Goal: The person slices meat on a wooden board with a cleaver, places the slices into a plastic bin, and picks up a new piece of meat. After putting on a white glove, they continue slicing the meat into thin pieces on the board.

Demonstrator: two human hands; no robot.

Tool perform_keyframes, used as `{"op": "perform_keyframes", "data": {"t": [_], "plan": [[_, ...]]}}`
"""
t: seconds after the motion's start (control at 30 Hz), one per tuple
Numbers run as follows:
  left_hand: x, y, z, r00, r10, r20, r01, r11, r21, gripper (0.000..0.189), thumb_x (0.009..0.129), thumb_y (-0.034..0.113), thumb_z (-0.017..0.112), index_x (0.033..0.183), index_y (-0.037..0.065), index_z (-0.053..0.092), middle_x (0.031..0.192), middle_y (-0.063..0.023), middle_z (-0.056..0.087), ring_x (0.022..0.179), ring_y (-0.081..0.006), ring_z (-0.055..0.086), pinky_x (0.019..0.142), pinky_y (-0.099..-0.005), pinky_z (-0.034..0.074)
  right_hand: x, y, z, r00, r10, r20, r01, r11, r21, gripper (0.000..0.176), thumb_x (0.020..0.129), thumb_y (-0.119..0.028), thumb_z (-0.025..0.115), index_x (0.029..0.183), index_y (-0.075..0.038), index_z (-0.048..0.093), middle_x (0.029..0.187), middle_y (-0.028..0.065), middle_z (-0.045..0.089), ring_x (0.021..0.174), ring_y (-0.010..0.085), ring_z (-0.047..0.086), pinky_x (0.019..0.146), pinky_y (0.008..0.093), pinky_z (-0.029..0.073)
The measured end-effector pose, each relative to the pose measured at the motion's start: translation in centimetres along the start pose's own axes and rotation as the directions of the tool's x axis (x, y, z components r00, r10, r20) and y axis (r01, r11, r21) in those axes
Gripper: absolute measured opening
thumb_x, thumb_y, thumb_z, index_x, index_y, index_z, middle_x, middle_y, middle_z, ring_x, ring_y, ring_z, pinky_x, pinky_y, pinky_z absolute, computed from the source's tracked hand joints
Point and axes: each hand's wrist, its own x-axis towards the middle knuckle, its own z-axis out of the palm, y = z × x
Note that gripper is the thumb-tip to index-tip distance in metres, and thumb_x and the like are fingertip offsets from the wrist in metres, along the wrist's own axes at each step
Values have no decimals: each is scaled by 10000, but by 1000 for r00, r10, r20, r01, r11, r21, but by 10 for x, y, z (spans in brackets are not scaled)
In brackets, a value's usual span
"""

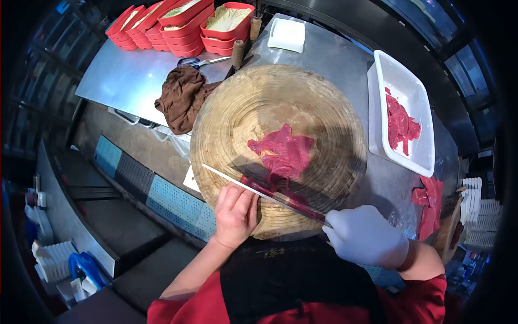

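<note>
A round wooden chopping block [329,108] bears a pile of thin red meat slices [286,151] near its middle. My right hand [367,235], in a pale glove, is closed round the handle of a long knife [259,190]. The blade reaches leftward across the block's near part, and some dark red meat shows along its edge. My left hand [236,209] is bare, its fingers bent and pressed together against the near side of the blade. Whatever lies under those fingertips is hidden.
A white tub [376,108] of meat stands at the right, with more meat [430,202] beside it. Behind the block is a small white container [286,35]. A brown cloth [182,97], scissors [202,62] and stacked red trays [186,35] are at the left.
</note>
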Motion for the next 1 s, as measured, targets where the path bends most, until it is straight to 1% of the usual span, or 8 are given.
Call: {"op": "perform_keyframes", "data": {"t": [0.23, 0.33, 0.5, 0.57, 0.63, 0.77, 0.97, 1.0], "plan": [[4, -2, -3, 1000, 8, 24, -7, 999, -41, 201, 739, -58, 703, 931, -15, 665, 915, -141, 621, 887, -341, 597, 774, -403, 504, 57, -10, 15, 991, -87, -98, 100, 986, 136, 42, 779, -50, 572, 784, -17, 547, 617, 181, 598, 580, 369, 640, 550, 470, 508], [3, -3, -4, 999, -7, 53, 9, 999, -37, 182, 739, -57, 704, 909, -7, 663, 927, -135, 629, 886, -339, 603, 779, -401, 508, 91, -22, 21, 993, -81, -83, 89, 992, 91, 168, 889, -155, 573, 798, -14, 567, 631, 193, 602, 595, 393, 631, 573, 475, 515], [1, -6, 0, 1000, 4, -11, -5, 998, -66, 169, 746, -44, 724, 896, 9, 667, 939, -129, 643, 914, -336, 621, 805, -393, 516, 105, 15, 25, 914, -298, -274, 328, 942, 68, 205, 870, -199, 595, 837, 1, 622, 718, 189, 637, 643, 377, 647, 603, 454, 519], [-2, -5, 1, 997, -46, -69, 42, 997, -62, 159, 745, -32, 741, 878, 16, 668, 920, -116, 658, 876, -313, 631, 789, -383, 510, 89, 12, 6, 955, -250, -163, 263, 962, 68, 235, 889, -228, 607, 861, 3, 637, 719, 206, 637, 651, 387, 643, 624, 462, 513], [-3, -5, 1, 998, -29, -62, 25, 998, -56, 175, 739, -32, 748, 888, 21, 672, 899, -118, 639, 865, -311, 616, 774, -370, 504, 71, -5, -16, 968, 230, 102, -251, 902, 352, 250, 890, -210, 586, 818, 27, 619, 798, 251, 643, 815, 437, 640, 743, 487, 508], [-1, -2, -2, 999, -28, -46, 27, 1000, -2, 230, 716, -48, 752, 922, 17, 671, 895, -135, 592, 867, -316, 573, 766, -368, 473, 32, -1, 1, 995, -8, -97, 25, 984, 177, 221, 892, -196, 608, 775, -11, 575, 649, 213, 603, 623, 415, 627, 597, 485, 508], [4, -3, -4, 999, -34, -10, 34, 999, -6, 209, 742, -43, 722, 938, -3, 661, 894, -132, 596, 864, -327, 569, 755, -403, 477, 2, -5, -4, 999, -6, 37, 8, 999, -35, 164, 886, -154, 610, 779, -48, 545, 567, 152, 561, 523, 332, 616, 491, 429, 486], [5, -2, -4, 1000, -29, -1, 29, 1000, -10, 210, 743, -45, 718, 942, -5, 662, 899, -133, 601, 875, -331, 572, 760, -404, 479, 5, -8, -10, 981, 117, 153, -127, 990, 56, 216, 914, -223, 585, 814, -31, 574, 666, 189, 613, 653, 395, 638, 600, 496, 503]]}}
